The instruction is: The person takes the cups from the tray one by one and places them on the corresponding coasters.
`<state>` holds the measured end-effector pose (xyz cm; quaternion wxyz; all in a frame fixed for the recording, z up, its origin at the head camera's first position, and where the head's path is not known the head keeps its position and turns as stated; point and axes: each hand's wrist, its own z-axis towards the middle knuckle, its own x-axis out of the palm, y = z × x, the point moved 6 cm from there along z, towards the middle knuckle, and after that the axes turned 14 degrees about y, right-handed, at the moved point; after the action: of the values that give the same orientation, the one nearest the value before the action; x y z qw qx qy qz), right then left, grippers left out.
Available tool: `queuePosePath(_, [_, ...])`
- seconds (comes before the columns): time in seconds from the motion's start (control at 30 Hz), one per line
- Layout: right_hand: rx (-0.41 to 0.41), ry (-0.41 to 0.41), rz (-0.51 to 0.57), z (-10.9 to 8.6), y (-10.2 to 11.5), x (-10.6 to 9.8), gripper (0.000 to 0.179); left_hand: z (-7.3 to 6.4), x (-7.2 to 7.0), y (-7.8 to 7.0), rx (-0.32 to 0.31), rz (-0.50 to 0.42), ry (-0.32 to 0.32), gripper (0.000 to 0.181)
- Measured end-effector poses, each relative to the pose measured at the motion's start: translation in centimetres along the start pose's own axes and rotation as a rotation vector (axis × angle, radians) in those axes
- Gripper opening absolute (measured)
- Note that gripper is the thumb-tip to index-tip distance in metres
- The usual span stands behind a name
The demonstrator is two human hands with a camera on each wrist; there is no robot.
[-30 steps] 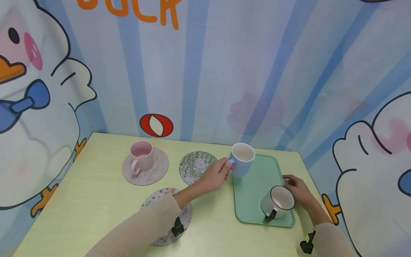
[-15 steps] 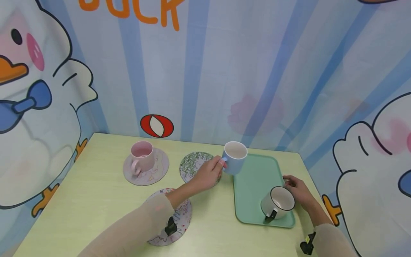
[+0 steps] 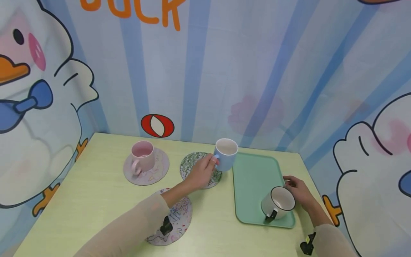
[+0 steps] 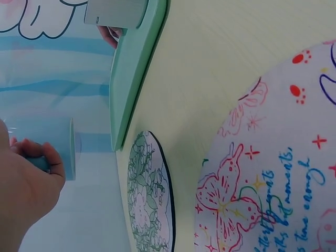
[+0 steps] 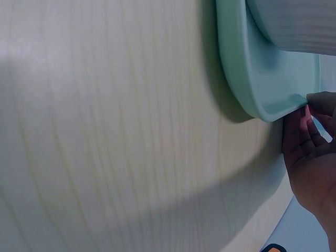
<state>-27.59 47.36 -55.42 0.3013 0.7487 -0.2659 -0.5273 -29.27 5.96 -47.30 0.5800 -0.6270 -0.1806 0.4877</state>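
My left hand (image 3: 201, 173) grips the handle of a light blue mug (image 3: 226, 157), held upright above the table between the green floral coaster (image 3: 188, 165) and the tray. In the left wrist view, fingers of the left hand (image 4: 30, 191) curl round that handle. On the right, my right hand (image 3: 299, 191) is at the long side of a mint green tray (image 3: 252, 178). The right wrist view shows its thumb on the tray's rim (image 5: 252, 86) and its fingers below. A white mug (image 3: 273, 205) with a black rim and black handle stands on the tray's near end.
At the back left, a pink mug (image 3: 143, 157) stands on a round pinkish coaster (image 3: 161, 162). Another round patterned coaster (image 3: 181, 217) lies near the front, partly hidden by the left sleeve (image 3: 138, 217). A printed striped cloth (image 3: 205, 89) hangs behind the table.
My left hand has carried the blue mug leftward, off the tray's area and toward the green floral coaster. The right hand, tray and white mug have stayed in place.
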Motion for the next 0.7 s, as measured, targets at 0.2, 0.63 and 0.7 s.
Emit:
queuePosePath(0.2, [0.008, -0.001, -0.007, 0.2, -0.3, -0.1, 0.042, -0.2, -0.7, 0.5, -0.023, -0.001, -0.031, 0.032])
queuePosePath(0.63, [0.006, -0.004, -0.008, 0.1, -0.3, 0.0, 0.043, -0.5, -1.7, 3.3, -0.074, 0.004, -0.132, 0.032])
queuePosePath(0.7, [0.007, -0.004, -0.011, 0.1, -0.3, 0.1, 0.042, -0.6, -1.8, 3.5, -0.088, -0.005, -0.147, 0.032])
